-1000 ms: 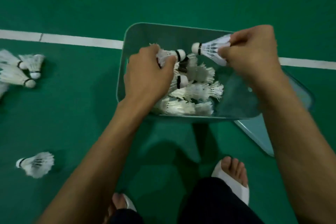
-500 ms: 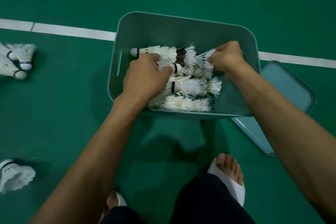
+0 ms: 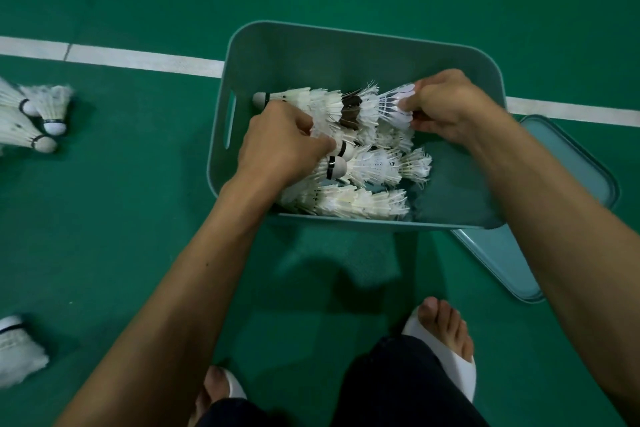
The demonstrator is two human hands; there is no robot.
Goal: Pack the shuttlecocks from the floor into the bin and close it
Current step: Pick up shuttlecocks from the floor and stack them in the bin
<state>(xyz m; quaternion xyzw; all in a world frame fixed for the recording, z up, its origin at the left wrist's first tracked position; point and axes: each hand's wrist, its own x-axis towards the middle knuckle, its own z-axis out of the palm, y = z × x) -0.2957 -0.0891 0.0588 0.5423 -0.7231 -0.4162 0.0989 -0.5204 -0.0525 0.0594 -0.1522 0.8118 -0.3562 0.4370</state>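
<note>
The fingers of the right hand are curled tight round the feather skirt of one shuttlecock. They hold it at the right end of a nested row that lies along the far side of the bin. The left hand reaches in from the near left, its fingers curled into the feathers at the row's left part. Its knuckles hide the contact, so it probably grips the row rather than merely rests on it.

More shuttlecocks lie packed in rows on the bin's floor, with bare floor at the right. Several others lie on the green court to the left, and one lies at the lower left edge. The lid lies flat on the floor just beside the bin, on its right.

These things look almost weightless, and their feathers look brittle and springy. Squeezing the skirt could bend or snap the feathers, so the firm cork end is the safer hold. A light pinch low on the skirt should do for sliding one into the next. Pushing it straight along the row should keep the feathers from splaying.
</note>
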